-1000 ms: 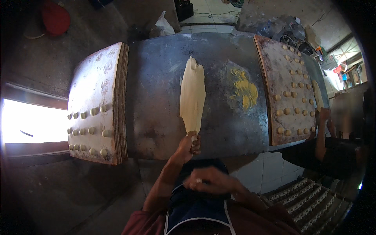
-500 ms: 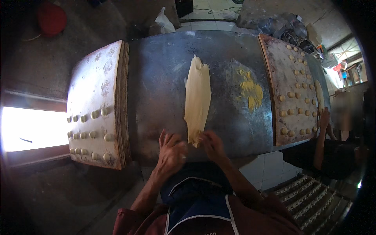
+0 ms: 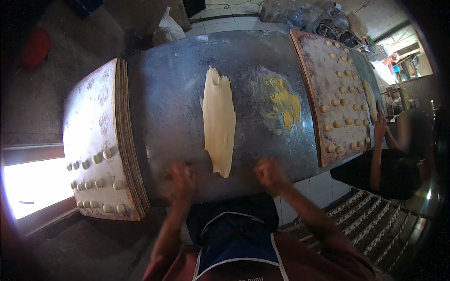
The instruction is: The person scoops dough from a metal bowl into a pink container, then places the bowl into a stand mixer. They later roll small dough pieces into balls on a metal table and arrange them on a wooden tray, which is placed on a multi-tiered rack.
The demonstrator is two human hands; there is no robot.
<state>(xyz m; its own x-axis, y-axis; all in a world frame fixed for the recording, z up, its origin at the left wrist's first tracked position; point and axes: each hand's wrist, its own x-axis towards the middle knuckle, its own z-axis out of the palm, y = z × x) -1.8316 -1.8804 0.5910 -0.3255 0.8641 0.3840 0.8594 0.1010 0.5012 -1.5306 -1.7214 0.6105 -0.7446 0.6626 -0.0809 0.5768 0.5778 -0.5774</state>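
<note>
A long, flattened strip of pale dough point(image 3: 219, 126) lies lengthwise on the dark metal tabletop point(image 3: 173, 107). Its far end is ragged, with a small hollow, and its near end is narrower. Both my hands are apart from it, over the table's near edge. My left hand point(image 3: 183, 177), to the left of the near end, is smeared by motion, so its fingers are unclear. To the right, my right hand point(image 3: 269, 174) is closed with its fingers curled in; whether anything is inside is hidden.
Stacked boards point(image 3: 105, 140) with dough balls stand at the left. Another board point(image 3: 309, 79) at the right carries more balls. Yellow fat point(image 3: 285, 103) is smeared on the tabletop. Beyond the right board, a co-worker's hand point(image 3: 380, 122) touches another dough strip point(image 3: 370, 99). A slatted rack point(image 3: 370, 225) stands lower right.
My hands have moved apart and off the dough's near end, which my right hand was touching. The dough's near end now lies flatter. The whole view has shifted a little.
</note>
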